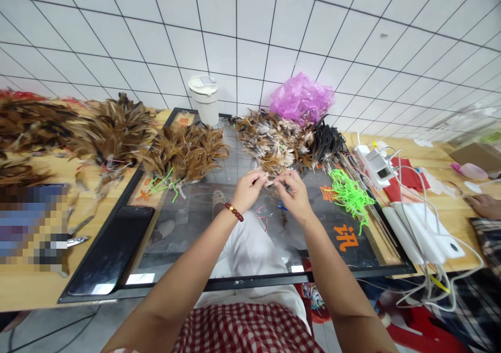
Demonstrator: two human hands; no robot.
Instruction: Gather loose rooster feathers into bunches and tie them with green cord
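Observation:
My left hand, with a beaded bracelet at the wrist, is closed in a pinch over the glass-topped table. My right hand pinches close beside it, fingertips almost meeting. A small pale bit shows between the fingertips, too small to name. Just beyond the hands lies a heap of brown, white and grey feathers, with black feathers at its right end. Beneath my right hand is a small blue item, and thin red strands lie near it on the glass.
Brown feather bunches stand to the left, some with green ties. Bright green strings lie right. A lidded cup and purple plastic bag sit by the wall. A phone lies left; cabled power strip right. Another person's hand rests far right.

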